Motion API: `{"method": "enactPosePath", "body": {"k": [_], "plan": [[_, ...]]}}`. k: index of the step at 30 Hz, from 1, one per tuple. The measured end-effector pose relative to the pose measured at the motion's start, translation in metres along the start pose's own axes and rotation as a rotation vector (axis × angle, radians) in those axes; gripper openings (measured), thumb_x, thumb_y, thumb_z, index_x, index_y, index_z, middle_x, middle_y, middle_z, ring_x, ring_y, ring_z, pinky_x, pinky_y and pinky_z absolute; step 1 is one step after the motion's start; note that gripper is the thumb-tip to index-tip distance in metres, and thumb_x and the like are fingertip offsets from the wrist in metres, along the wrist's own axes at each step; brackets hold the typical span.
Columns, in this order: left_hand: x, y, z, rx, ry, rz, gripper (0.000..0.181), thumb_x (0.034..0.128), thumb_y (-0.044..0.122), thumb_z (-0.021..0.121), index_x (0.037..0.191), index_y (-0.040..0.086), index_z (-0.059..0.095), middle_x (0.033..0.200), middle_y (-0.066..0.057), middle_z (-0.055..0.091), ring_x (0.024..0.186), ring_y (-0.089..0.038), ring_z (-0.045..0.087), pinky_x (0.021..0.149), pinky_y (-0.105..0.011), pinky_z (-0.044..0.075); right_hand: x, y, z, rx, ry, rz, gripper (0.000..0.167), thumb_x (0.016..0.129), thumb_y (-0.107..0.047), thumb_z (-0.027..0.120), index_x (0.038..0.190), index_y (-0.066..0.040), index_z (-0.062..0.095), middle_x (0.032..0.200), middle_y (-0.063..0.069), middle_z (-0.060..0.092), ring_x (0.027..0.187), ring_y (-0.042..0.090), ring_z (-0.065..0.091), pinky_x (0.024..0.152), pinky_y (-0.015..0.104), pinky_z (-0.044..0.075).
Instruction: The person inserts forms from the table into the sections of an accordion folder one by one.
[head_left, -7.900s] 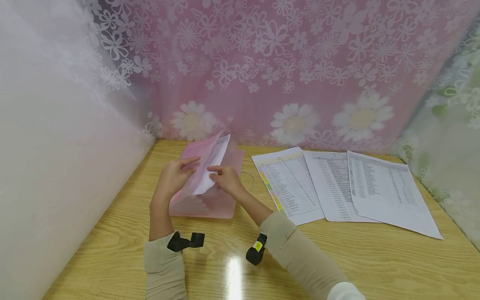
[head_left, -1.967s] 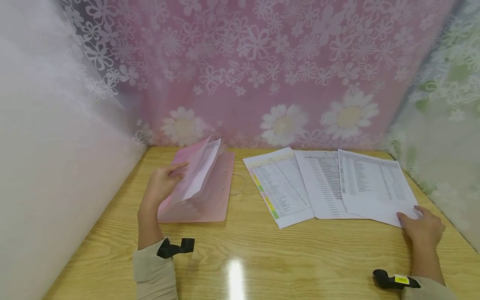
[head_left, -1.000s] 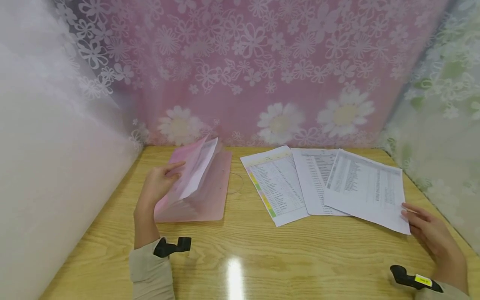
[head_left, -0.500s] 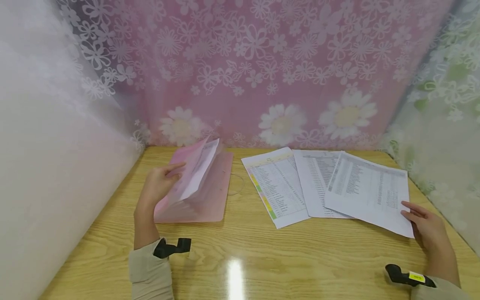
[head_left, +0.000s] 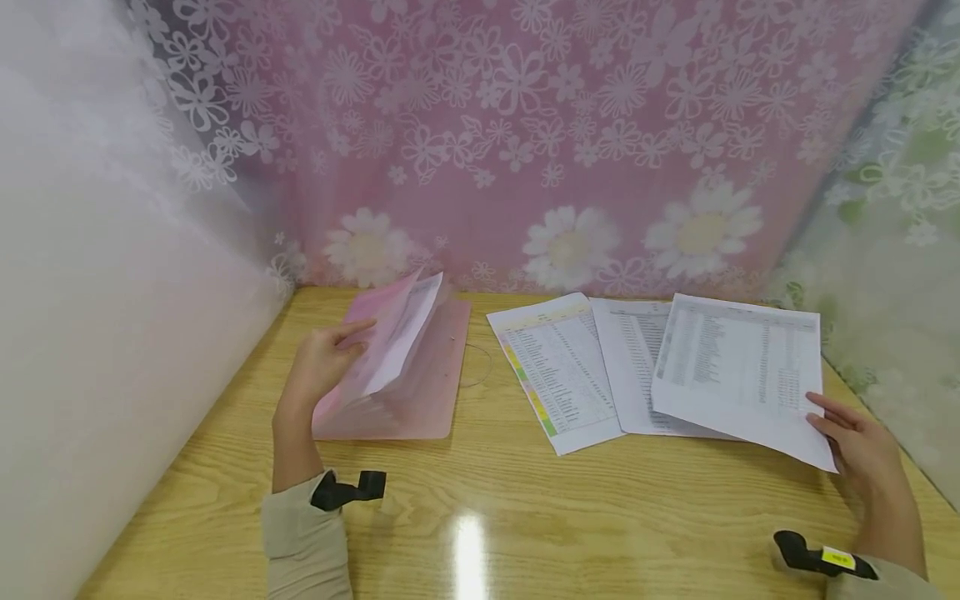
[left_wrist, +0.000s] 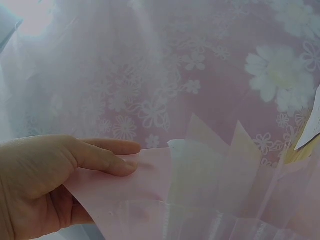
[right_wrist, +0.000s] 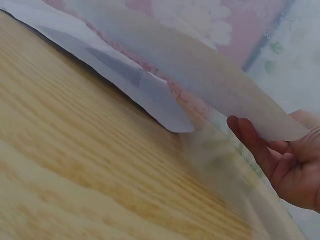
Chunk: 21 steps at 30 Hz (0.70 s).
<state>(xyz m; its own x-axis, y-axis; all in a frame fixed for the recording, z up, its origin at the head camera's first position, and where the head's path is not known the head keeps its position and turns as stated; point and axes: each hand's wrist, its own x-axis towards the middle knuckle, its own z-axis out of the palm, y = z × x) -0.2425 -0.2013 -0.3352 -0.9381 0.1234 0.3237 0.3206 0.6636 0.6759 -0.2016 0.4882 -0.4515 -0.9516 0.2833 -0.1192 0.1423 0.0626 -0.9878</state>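
At the left of the table a pink expanding file folder [head_left: 442,392] stands partly open, with a white sheet [head_left: 408,337] upright among its pockets. My left hand [head_left: 318,367] pinches the folder's cover; in the left wrist view the thumb [left_wrist: 102,159] lies on one face of the pink cover [left_wrist: 137,177], with other fingers behind it. My right hand [head_left: 862,442] pinches the lower right edge of a printed paper sheet [head_left: 738,367]. In the right wrist view this sheet [right_wrist: 200,70] is raised off the table and bowed, its corner between the right hand's [right_wrist: 285,165] fingers and thumb.
Under the raised sheet's left side lies another printed sheet [head_left: 630,367]. Left of that is a sheet with a coloured margin [head_left: 558,375]. A thin elastic loop [head_left: 487,367] lies beside the folder. Flowered curtains [head_left: 510,167] close off the wooden table's [head_left: 600,517] back and sides.
My right hand left the paper in the folder, moved to the rightmost sheet, took its lower right edge and lifted it, turning it slightly. My left hand stays on the folder cover.
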Motion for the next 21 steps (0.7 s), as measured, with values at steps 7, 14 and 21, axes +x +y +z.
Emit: {"method": "enactPosePath", "body": {"k": [7, 14, 21], "plan": [[0.0, 0.001, -0.001, -0.013, -0.005, -0.012, 0.035, 0.089, 0.006, 0.058, 0.124, 0.008, 0.06, 0.1, -0.016, 0.064, 0.043, -0.009, 0.021, 0.043, -0.027, 0.031, -0.002, -0.016, 0.015, 0.123, -0.107, -0.076, 0.04, 0.084, -0.017, 0.067, 0.123, -0.022, 0.061, 0.106, -0.015, 0.046, 0.079, 0.001, 0.057, 0.065, 0.019, 0.049], [0.0, 0.001, -0.001, 0.005, -0.003, -0.012, 0.035, 0.089, 0.006, 0.058, 0.124, 0.008, 0.06, 0.071, -0.015, 0.057, 0.043, -0.009, 0.021, 0.043, -0.026, 0.03, -0.008, -0.041, 0.038, 0.178, -0.168, -0.075, 0.029, 0.087, -0.011, 0.064, 0.113, -0.022, 0.069, 0.099, -0.016, 0.059, 0.074, 0.006, 0.059, 0.061, 0.021, 0.049], [-0.001, 0.001, -0.002, 0.004, -0.006, -0.024, 0.035, 0.0895, 0.008, 0.058, 0.125, 0.009, 0.059, 0.057, -0.009, 0.049, 0.042, -0.009, 0.021, 0.043, -0.026, 0.03, -0.011, -0.057, 0.065, 0.092, -0.159, -0.052, 0.029, 0.086, -0.015, 0.066, 0.113, -0.023, 0.069, 0.102, -0.016, 0.053, 0.073, 0.004, 0.056, 0.06, 0.019, 0.048]]}}
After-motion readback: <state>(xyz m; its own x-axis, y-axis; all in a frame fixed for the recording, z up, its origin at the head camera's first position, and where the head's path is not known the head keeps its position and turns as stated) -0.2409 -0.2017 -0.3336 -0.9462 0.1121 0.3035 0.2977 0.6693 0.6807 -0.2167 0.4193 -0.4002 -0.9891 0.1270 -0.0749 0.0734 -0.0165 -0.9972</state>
